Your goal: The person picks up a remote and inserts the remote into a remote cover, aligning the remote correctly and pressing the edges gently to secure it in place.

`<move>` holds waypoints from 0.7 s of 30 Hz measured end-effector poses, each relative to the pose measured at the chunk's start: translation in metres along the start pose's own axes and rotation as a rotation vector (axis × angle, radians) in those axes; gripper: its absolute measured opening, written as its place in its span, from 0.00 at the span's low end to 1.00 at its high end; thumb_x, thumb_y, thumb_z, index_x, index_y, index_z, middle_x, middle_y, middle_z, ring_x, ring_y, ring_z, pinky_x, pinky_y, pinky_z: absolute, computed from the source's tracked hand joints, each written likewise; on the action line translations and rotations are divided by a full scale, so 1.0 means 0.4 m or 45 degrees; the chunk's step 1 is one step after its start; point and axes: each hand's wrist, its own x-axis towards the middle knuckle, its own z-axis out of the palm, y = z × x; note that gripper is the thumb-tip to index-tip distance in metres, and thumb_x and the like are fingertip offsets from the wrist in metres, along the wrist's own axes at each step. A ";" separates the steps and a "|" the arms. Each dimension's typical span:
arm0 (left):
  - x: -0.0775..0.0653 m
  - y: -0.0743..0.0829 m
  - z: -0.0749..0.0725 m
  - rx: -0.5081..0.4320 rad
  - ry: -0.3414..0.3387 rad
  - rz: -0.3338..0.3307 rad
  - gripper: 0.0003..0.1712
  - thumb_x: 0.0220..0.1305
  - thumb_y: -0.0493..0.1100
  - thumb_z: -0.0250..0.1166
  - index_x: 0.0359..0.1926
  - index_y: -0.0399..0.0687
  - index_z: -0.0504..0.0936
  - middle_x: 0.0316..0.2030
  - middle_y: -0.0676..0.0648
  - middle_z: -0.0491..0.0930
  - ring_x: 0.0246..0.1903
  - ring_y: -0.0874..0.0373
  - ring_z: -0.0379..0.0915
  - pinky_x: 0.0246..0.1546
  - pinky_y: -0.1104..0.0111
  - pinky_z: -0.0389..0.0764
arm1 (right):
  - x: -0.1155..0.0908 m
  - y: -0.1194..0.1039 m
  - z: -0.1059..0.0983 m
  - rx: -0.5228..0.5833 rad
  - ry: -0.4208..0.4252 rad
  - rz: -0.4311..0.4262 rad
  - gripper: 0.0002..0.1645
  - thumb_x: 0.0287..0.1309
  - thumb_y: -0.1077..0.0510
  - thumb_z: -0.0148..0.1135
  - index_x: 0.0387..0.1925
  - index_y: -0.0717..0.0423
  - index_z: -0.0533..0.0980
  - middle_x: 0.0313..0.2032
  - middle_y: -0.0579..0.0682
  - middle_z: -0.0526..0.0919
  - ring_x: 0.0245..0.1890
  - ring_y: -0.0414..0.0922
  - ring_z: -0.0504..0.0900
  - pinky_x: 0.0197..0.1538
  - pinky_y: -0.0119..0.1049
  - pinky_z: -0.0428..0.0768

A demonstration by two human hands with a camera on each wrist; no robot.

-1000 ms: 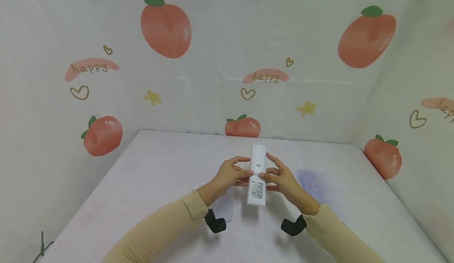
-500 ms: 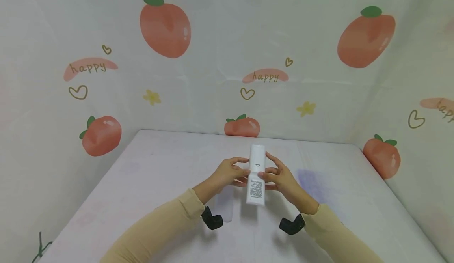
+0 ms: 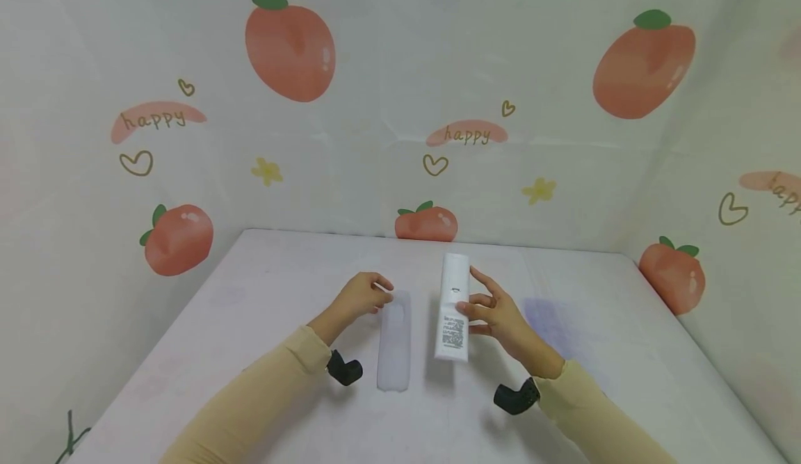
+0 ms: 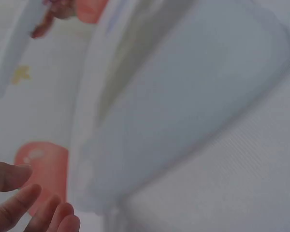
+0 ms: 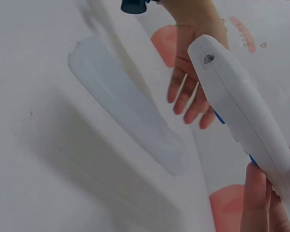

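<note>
My right hand [image 3: 500, 316] grips a white remote control [image 3: 452, 332] above the table, thumb across its middle. The remote's back, with a printed label, faces the head camera. Blue buttons [image 5: 219, 117] show along its other side in the right wrist view. A translucent, pale silicone sleeve [image 3: 393, 346] lies lengthwise on the table, left of the remote. My left hand [image 3: 361, 294] is beside the sleeve's far end, its fingertips overlapping that end in the head view. In the left wrist view the fingers [image 4: 19, 205] are loosely bent with nothing between them.
The table [image 3: 281, 353] has a white cover with a faint purple stain [image 3: 551, 321] at right. A white curtain [image 3: 363, 88] printed with peaches surrounds its back and sides. Black wrist mounts [image 3: 345, 369] hang below both wrists. A green cord [image 3: 71, 440] shows at lower left.
My left hand has let go of the remote control and moved left to the sleeve's far end, leaving the sleeve in plain sight. The right hand and remote have stayed nearly in place.
</note>
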 end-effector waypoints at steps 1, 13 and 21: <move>0.002 -0.009 -0.001 0.032 0.018 -0.016 0.13 0.58 0.36 0.66 0.45 0.37 0.81 0.33 0.44 0.83 0.30 0.57 0.78 0.29 0.69 0.82 | -0.001 0.000 0.001 0.003 -0.003 -0.001 0.51 0.58 0.60 0.67 0.75 0.44 0.48 0.36 0.44 0.81 0.37 0.41 0.82 0.39 0.40 0.85; 0.008 -0.066 0.022 0.045 0.015 -0.093 0.15 0.50 0.36 0.73 0.40 0.43 0.82 0.30 0.47 0.82 0.26 0.58 0.74 0.24 0.71 0.79 | -0.003 0.005 0.003 0.001 -0.025 -0.011 0.52 0.58 0.61 0.67 0.76 0.44 0.48 0.37 0.43 0.82 0.37 0.43 0.83 0.39 0.41 0.85; 0.008 -0.064 0.031 0.102 0.039 -0.105 0.15 0.47 0.36 0.75 0.37 0.43 0.81 0.25 0.48 0.80 0.22 0.60 0.72 0.23 0.73 0.78 | 0.002 0.008 0.006 0.032 -0.026 0.004 0.52 0.57 0.62 0.67 0.75 0.43 0.49 0.36 0.42 0.82 0.37 0.41 0.82 0.39 0.40 0.85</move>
